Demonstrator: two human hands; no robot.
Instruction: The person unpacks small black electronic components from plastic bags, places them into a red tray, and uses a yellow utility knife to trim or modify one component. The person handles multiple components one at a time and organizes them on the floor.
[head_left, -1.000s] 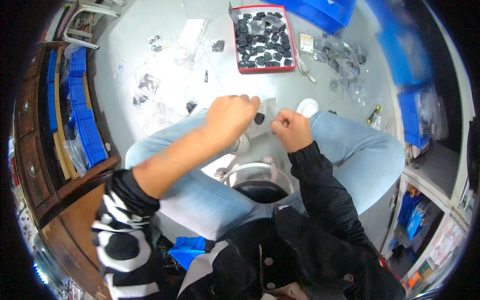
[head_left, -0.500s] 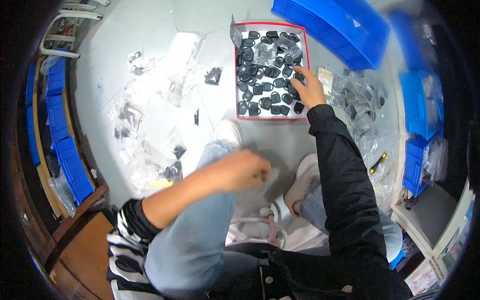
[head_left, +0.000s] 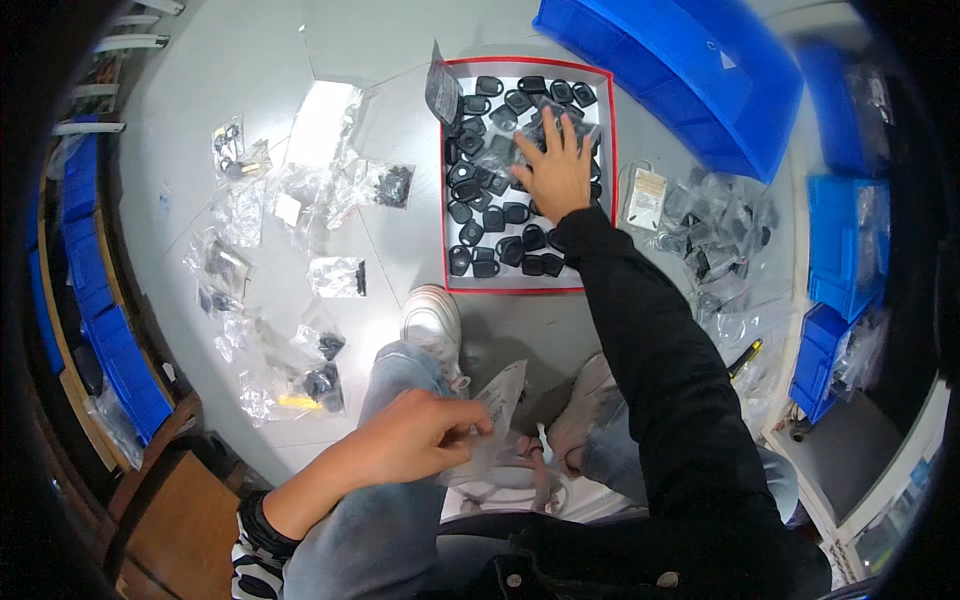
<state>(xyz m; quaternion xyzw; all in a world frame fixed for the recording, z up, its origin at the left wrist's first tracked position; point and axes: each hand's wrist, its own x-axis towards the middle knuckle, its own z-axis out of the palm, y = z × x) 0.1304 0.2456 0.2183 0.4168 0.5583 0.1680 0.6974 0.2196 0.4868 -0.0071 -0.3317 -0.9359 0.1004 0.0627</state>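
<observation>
While the pale floor point(head_left: 400, 115) carries the whole layout, a large blue bin point(head_left: 690, 80) lies aslant beside the far right corner of the red-rimmed box point(head_left: 515, 291), whose longer edges run away from the person. Beyond the box's right edge lies a heap of clear packets point(head_left: 720, 215).

The right hand point(head_left: 560, 182) reaches across the near right corner of the box, palm down, fingers spread and clenched on nothing visible; whether the fingertips press on what lies below cannot be told. The left hand point(head_left: 425, 435) is well apart, outside the near edge, its curled fingers apparently pinching a clear plastic sleeve point(head_left: 503, 395), which slopes up and away to the right; the contact itself is hidden.

Inside the box, small clear bags point(head_left: 495, 158) lie under the right hand's fingers and just left of them, toward the far edge; the right hand is much the nearer. Their long axes are obscured. Smallest are the black key fobs point(head_left: 515, 213), lying on several sides of that hand; their looped ends and long axes follow no common direction.
</observation>
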